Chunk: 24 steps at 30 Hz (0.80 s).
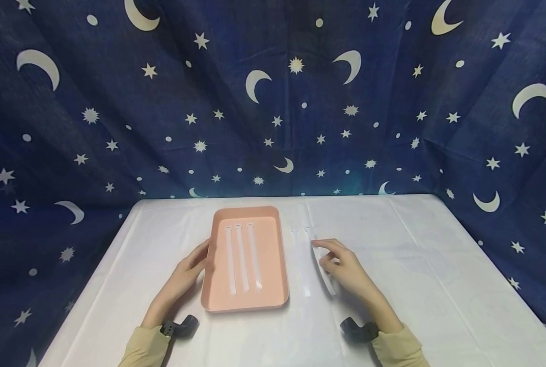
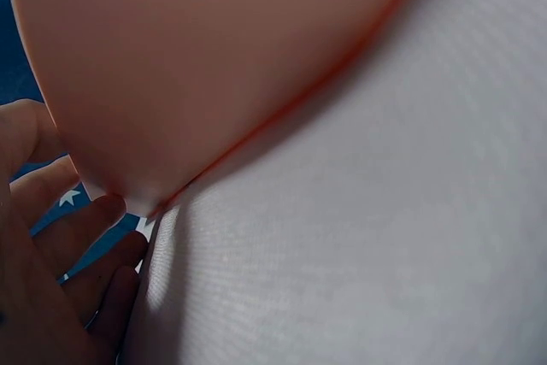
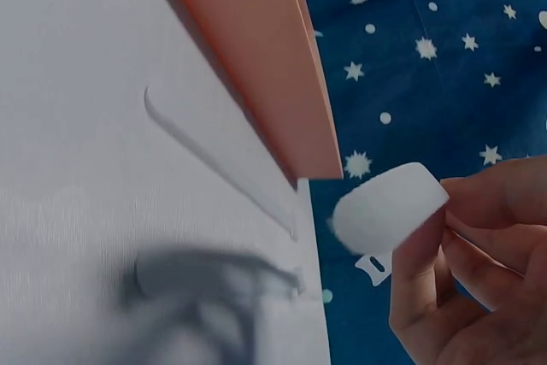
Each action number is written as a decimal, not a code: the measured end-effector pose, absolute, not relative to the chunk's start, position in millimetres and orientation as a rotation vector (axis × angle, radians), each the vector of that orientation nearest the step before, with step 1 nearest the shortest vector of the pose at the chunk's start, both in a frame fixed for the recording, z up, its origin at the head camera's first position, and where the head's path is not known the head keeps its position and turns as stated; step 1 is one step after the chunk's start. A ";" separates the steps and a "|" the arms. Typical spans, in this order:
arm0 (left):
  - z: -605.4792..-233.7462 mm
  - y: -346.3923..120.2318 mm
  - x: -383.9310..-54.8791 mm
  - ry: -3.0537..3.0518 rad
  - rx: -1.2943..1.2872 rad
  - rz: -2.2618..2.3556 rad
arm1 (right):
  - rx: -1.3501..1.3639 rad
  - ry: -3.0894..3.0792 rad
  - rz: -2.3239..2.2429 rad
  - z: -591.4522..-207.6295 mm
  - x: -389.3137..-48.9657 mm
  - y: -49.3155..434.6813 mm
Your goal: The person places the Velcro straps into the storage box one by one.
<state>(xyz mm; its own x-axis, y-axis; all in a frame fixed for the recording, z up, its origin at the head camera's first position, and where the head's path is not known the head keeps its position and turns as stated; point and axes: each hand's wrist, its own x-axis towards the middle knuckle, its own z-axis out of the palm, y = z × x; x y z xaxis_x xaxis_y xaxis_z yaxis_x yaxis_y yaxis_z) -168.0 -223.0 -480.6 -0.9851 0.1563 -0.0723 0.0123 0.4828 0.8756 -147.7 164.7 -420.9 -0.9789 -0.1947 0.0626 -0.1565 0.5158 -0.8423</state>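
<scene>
My right hand pinches a white flat strap between thumb and fingers, along its right side. The strap is raised and bent; its broad rounded end and slotted head show in the right wrist view. To its left another white strap lies on the table. My left hand rests against the left wall of a pink rectangular tray, its fingertips touching the outside. Inside the tray, three white straps lie side by side, slotted heads toward the far end.
A white cloth covers the table. Behind it hangs a dark blue curtain with moons and stars. Each wrist wears a black camera mount, such as the left one.
</scene>
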 end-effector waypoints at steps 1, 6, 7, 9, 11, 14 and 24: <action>-480.9 -222.9 -167.9 2.580 0.151 1.521 | -0.321 2.695 -1.502 -420.3 -147.4 162.8; -481.9 -222.7 -167.3 2.574 0.159 1.542 | -0.347 2.660 -1.522 -417.8 -146.6 152.2; -481.9 -222.6 -167.2 2.573 0.160 1.548 | -0.350 2.655 -1.524 -417.2 -146.4 149.7; -482.3 -222.6 -167.1 2.573 0.156 1.557 | -0.364 2.642 -1.529 -416.0 -145.8 144.2; -482.6 -222.7 -167.0 2.572 0.149 1.559 | -0.390 2.633 -1.532 -415.0 -145.6 138.7; -483.1 -222.7 -167.0 2.578 0.145 1.548 | -0.432 2.618 -1.535 -414.0 -145.8 131.1; -481.3 -221.8 -167.3 2.578 0.123 1.526 | -0.560 2.556 -1.507 -413.0 -155.6 109.5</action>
<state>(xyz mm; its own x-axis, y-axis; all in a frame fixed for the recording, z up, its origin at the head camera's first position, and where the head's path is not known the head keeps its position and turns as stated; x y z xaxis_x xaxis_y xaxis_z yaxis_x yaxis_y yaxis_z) -167.3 -221.8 -481.3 -0.9864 0.1427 -0.0812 -0.0026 0.4810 0.8767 -155.6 109.5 -413.0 -0.9241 -0.3734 0.0815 -0.2520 0.4351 -0.8644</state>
